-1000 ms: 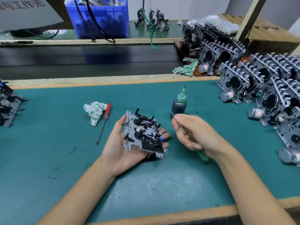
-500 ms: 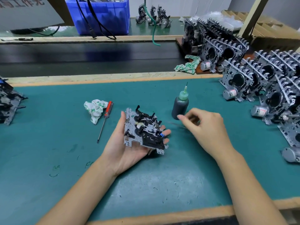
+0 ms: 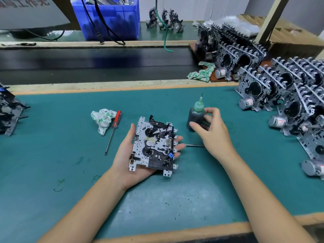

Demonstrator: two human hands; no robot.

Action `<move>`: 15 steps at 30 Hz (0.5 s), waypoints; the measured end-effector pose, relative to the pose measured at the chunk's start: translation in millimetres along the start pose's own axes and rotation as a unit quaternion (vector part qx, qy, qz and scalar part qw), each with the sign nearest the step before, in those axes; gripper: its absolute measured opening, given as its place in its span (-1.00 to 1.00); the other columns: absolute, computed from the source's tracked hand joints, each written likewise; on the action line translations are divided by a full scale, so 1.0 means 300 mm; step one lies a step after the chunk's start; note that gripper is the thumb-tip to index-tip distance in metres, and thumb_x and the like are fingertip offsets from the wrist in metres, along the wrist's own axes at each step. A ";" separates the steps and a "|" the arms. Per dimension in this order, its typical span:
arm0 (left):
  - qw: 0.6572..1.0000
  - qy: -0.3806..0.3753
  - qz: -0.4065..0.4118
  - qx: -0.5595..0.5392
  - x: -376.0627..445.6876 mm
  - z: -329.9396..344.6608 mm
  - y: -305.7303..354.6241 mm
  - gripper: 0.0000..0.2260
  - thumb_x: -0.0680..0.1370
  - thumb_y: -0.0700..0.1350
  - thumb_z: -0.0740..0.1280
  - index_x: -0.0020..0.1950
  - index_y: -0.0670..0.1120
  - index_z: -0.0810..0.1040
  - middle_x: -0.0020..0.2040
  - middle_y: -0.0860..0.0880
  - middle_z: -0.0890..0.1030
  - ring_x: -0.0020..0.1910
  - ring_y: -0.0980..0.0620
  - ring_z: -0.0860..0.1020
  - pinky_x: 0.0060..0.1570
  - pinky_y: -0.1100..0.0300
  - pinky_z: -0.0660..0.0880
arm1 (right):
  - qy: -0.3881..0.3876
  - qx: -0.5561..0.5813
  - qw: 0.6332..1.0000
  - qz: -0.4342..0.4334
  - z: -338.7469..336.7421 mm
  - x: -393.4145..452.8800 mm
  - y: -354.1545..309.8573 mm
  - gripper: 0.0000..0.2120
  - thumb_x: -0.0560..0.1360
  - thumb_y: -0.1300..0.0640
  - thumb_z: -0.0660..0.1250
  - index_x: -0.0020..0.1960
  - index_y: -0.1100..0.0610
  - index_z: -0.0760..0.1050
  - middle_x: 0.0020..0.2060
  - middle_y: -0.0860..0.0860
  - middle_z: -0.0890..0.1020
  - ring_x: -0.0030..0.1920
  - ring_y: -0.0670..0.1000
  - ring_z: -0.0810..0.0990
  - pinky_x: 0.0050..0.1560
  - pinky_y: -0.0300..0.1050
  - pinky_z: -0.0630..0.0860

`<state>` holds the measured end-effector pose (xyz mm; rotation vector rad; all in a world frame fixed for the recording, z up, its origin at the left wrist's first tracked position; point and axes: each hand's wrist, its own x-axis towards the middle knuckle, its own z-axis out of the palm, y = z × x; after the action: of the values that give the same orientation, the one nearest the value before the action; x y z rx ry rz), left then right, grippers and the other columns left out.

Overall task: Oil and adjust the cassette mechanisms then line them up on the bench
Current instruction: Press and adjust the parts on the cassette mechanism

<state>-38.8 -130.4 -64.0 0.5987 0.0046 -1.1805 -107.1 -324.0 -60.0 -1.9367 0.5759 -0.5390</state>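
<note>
A cassette mechanism point(image 3: 154, 146), a silver plate with black parts, lies face up on my left hand point(image 3: 126, 165). The palm is flat under it, the fingers stick out straight past its right edge and the thumb lies along its left edge. My right hand point(image 3: 213, 134) curls round the dark oil bottle point(image 3: 195, 118) with the green needle cap, thumb in front and fingers behind. The bottle stands on the green mat point(image 3: 52, 155). A thin tool shaft point(image 3: 194, 146) lies on the mat and runs under my right hand.
A red-handled screwdriver point(image 3: 114, 128) and a crumpled cloth point(image 3: 102, 119) lie left of the mechanism. Rows of upright mechanisms point(image 3: 287, 95) with motors fill the right side. More mechanisms point(image 3: 9, 111) sit at the left edge. A blue crate point(image 3: 114, 20) stands at the back.
My right hand laid the thin tool down on the mat and moved up and right to the oil bottle. My left hand tilted the mechanism flatter.
</note>
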 end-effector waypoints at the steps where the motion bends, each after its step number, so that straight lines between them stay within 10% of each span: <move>1: 1.000 0.000 -0.001 -0.004 0.001 -0.003 0.001 -0.26 0.56 0.33 0.01 0.31 -0.31 0.48 0.33 -0.36 0.43 0.29 -0.34 0.45 0.24 -0.23 0.41 | 0.004 0.023 1.000 -0.002 0.002 0.000 -0.004 -0.73 0.48 0.15 0.38 -0.03 -0.07 0.29 -0.13 -0.22 0.57 -0.10 -0.18 0.56 -0.05 -0.38 0.42; 7: 1.000 0.000 -0.001 0.009 0.006 -0.015 0.001 -0.31 0.60 0.27 -0.02 0.30 -0.31 0.49 0.33 -0.35 0.44 0.28 -0.33 0.46 0.25 -0.21 0.41 | 0.033 0.267 0.963 0.010 -0.038 -0.012 -0.041 -0.87 0.59 0.14 0.22 0.04 -0.09 0.41 -0.34 -0.02 0.53 -0.43 -0.07 0.46 -0.34 -0.18 0.45; 12: 0.999 0.013 -0.005 0.039 0.010 -0.017 0.002 -0.32 0.60 0.26 -0.02 0.31 -0.30 0.47 0.34 -0.36 0.43 0.29 -0.33 0.45 0.34 -0.19 0.32 | 0.015 0.596 0.793 0.125 -0.079 -0.014 -0.079 -0.91 0.37 0.15 0.36 -0.13 0.13 0.58 -0.37 -0.05 0.52 -0.52 -0.17 0.25 -0.52 -0.38 0.30; 15: 1.000 0.017 -0.004 0.026 0.013 -0.016 -0.002 -0.27 0.59 0.30 -0.04 0.28 -0.32 0.50 0.33 -0.36 0.44 0.27 -0.33 0.47 0.29 -0.22 0.34 | 0.037 0.591 0.789 0.163 -0.076 -0.023 -0.086 -0.80 0.31 0.00 0.39 -0.22 0.11 0.46 -0.37 -0.04 0.52 -0.52 -0.16 0.19 -0.59 -0.39 0.21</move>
<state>-36.5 -131.8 -69.4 0.6653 0.0048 -1.1820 -122.0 -325.9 -28.4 -0.5982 0.4264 -0.5489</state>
